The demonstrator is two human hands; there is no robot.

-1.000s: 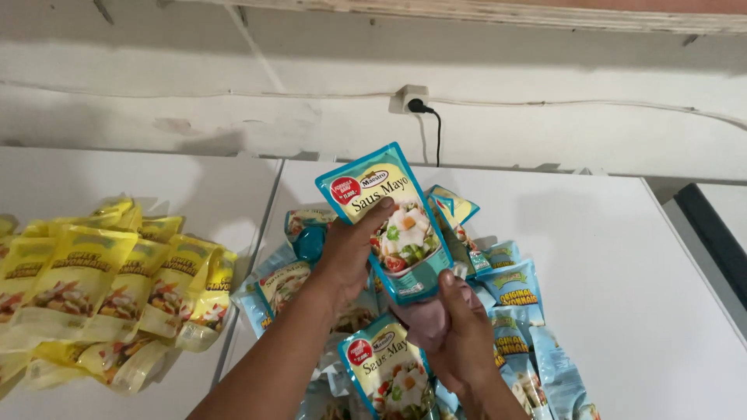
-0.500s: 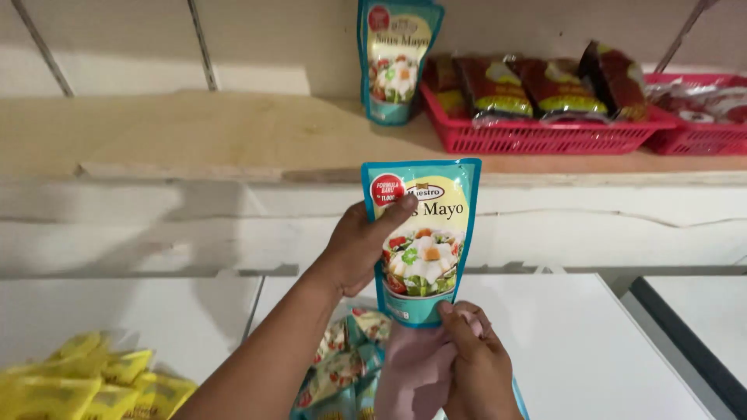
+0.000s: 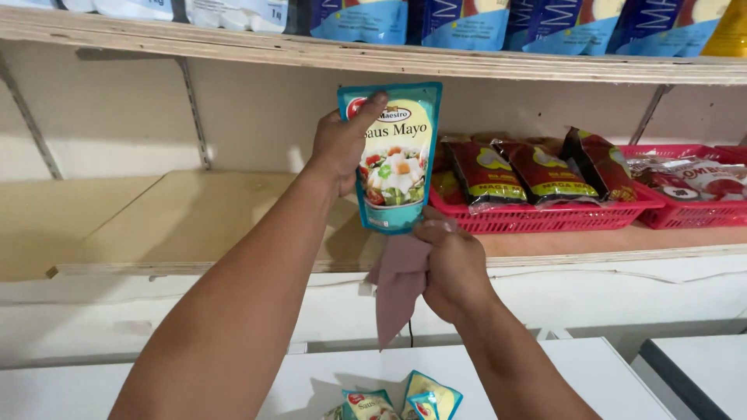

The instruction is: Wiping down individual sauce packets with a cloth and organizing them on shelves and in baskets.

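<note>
Hidden / cut off: the top shelf (image 3: 373, 58) shows only the lower ends of blue and white packs (image 3: 467, 19) — their upper parts run out of the frame. A yellow item at the far top right is cut to a sliver; kind cannot be told.
Hidden behind pouch: the left end of the red basket (image 3: 545, 218) and part of the sachets in it are covered by the held pouch.
Table below: the white table (image 3: 194, 389) carries a few teal-and-yellow pouches (image 3: 405, 400) at the bottom edge, cut off by the frame; count unclear.
Right edge: a second red basket (image 3: 692, 210) with pale red-printed packets, only partly in view.
Left hand (image 3: 342, 148): closed around the left edge of the sauce pouch (image 3: 397, 155); fingers curl over its front near the top corner, the rest of the hand behind — a firm pinch grip, not open.
Right hand (image 3: 451, 264): closed in a loose fist on a pink cloth (image 3: 397, 295); fingertips bunched at the pouch's bottom edge, touching or just under it — contact cannot be told for sure. The cloth hangs down from the fist.
Sauce pouch, position: upright, teal-bordered with a yellow front and a food picture, held in the air in front of the middle wooden shelf (image 3: 194, 218), just left of the red basket.
Basket contents: dark red sachets (image 3: 537, 167) leaning upright in a row.
Middle shelf, left part: bare wood, wall bracket rails (image 3: 194, 109) above it.
</note>
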